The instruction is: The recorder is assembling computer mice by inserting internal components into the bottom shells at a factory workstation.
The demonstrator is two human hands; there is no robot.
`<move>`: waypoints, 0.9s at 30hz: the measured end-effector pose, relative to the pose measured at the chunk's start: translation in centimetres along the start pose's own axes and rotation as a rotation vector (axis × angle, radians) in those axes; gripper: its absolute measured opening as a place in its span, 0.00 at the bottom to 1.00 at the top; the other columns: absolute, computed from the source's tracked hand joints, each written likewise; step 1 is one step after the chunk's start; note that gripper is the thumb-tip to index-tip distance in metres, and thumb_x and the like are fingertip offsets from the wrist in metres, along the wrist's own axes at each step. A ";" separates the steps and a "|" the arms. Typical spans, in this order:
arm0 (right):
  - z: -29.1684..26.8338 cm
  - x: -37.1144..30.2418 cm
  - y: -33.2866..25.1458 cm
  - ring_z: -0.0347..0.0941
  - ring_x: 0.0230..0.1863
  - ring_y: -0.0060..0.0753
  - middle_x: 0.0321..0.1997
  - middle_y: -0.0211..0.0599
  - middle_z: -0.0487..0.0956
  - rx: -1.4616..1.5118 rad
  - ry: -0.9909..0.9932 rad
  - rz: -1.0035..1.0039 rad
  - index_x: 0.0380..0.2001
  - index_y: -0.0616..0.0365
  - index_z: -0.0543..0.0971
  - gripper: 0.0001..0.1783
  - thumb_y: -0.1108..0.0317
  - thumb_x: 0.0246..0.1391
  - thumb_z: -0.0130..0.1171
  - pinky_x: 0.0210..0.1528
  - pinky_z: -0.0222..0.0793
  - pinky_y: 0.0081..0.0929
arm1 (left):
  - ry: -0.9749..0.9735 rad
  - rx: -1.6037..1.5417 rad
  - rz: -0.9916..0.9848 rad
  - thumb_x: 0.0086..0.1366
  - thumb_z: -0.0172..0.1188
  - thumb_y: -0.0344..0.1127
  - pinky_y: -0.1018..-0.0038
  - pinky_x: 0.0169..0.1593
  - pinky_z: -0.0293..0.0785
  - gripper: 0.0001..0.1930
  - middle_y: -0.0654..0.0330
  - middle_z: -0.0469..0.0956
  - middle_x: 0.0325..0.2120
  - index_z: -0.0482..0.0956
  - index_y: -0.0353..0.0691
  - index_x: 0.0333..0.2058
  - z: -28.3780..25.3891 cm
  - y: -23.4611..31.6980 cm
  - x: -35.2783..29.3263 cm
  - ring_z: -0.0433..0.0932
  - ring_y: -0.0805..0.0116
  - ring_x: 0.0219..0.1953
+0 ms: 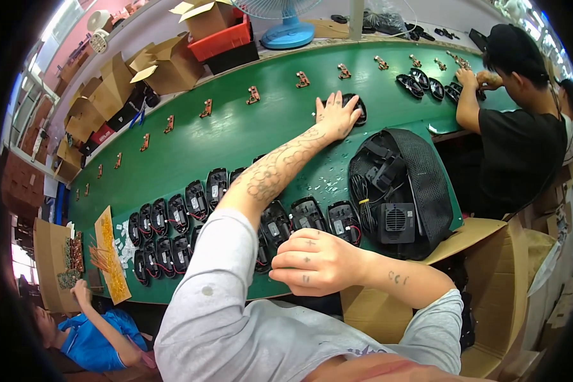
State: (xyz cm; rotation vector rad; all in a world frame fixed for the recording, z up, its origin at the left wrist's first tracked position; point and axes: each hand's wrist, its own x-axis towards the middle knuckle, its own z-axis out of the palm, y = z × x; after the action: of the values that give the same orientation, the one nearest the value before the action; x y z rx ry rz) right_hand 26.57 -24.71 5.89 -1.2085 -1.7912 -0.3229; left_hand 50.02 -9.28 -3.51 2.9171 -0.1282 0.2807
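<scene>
My left hand (339, 116) reaches across the green bench, its fingers spread over a black plastic shell (361, 113) and touching it. Part of that shell is hidden under the palm. Closer to my body, my right hand (318, 261) is closed with its back up; its fingertips are hidden, so I cannot make out whether anything is in them. Beside it lie black casings with red wires, among them one casing (343, 221) and another casing (307, 214). Two rows of similar casings (177, 213) stretch left, partly behind my left forearm.
Small copper-coloured parts (253, 95) form a spaced line along the green bench (191, 149). A black mesh-sided case (395, 191) lies right of the casings. An open carton (490, 280) stands nearby. Co-workers sit right (522, 127) and lower left (102, 337). A blue fan (288, 32) stands behind.
</scene>
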 end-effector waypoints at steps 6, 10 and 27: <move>-0.6 -0.4 1.1 0.78 0.40 0.37 0.41 0.35 0.80 0.000 0.007 0.028 0.37 0.58 0.83 0.15 0.74 0.40 0.67 0.42 0.76 0.35 | 0.036 -0.064 -0.111 0.74 0.36 0.63 0.34 0.69 0.42 0.35 0.40 0.53 0.71 0.50 0.54 0.73 1.6 3.2 5.6 0.53 0.43 0.73; -0.6 -0.2 1.6 0.78 0.37 0.37 0.40 0.35 0.80 -0.017 0.045 0.015 0.37 0.58 0.83 0.17 0.75 0.38 0.67 0.39 0.76 0.34 | 0.056 -0.088 -0.183 0.73 0.35 0.65 0.35 0.70 0.42 0.39 0.41 0.50 0.72 0.45 0.51 0.74 0.9 0.7 5.1 0.52 0.44 0.73; 0.9 0.2 0.8 0.78 0.33 0.34 0.36 0.32 0.80 -0.015 -0.030 0.005 0.35 0.57 0.83 0.18 0.78 0.35 0.65 0.35 0.75 0.31 | -0.254 0.077 -0.088 0.71 0.39 0.65 0.25 0.66 0.40 0.37 0.37 0.52 0.70 0.52 0.54 0.72 -13.4 -5.5 -17.7 0.46 0.31 0.73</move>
State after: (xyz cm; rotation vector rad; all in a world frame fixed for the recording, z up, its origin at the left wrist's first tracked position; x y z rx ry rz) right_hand 26.73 -23.61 5.35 -1.2341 -1.8145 -0.3178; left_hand 30.89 0.17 4.80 3.0124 -0.0282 -0.1018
